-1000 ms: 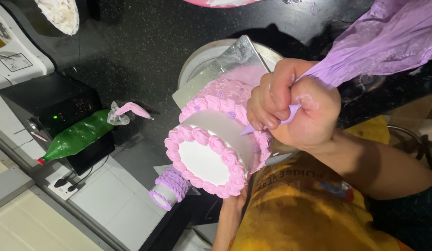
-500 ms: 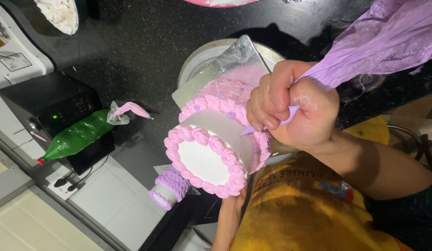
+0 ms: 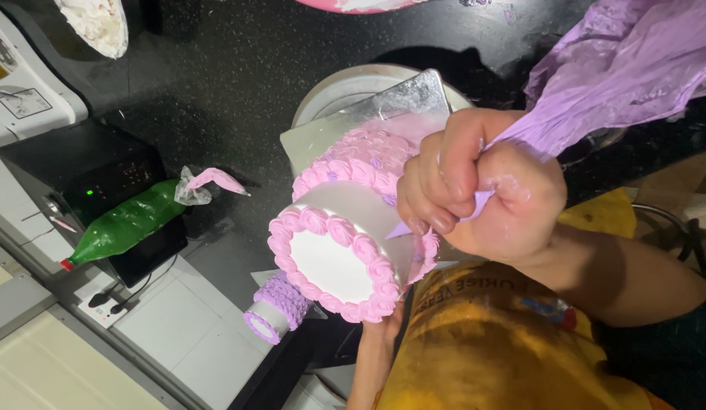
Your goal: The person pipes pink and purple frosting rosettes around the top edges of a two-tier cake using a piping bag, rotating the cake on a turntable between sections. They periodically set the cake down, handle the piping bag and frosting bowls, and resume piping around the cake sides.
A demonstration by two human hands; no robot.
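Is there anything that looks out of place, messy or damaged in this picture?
Little stands out. The right hand squeezing the purple piping bag is smeared with icing. A green piping bag lies on a black device, not the counter. The cake's pink border looks even.

One head-worn view, looking steeply down, close in.
It faces the black worktop [image 3: 216,91] from above the person's chest; the right hand [image 3: 482,190] and cake [image 3: 345,235] fill the frame's middle.
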